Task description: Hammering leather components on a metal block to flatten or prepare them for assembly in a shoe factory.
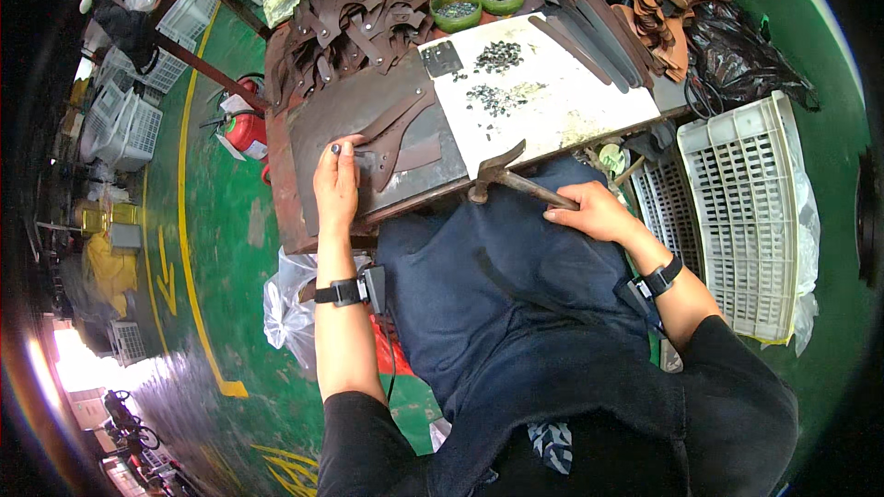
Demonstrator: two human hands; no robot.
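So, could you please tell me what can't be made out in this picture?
All in the head view:
Dark piece by the left hand's thumb: too small to identify.
Hammer: its handle end is covered by the right hand.
Small bits on the white sheet: too small to count.
Black bag: any contents are hidden by its plastic.

A worn hammer [512, 181] is being held tilted, head to the left; a small dark stud [336, 149] is being pinched beside a curved, holed brown leather piece [398, 136], which is being supported by a dark board [322, 115].
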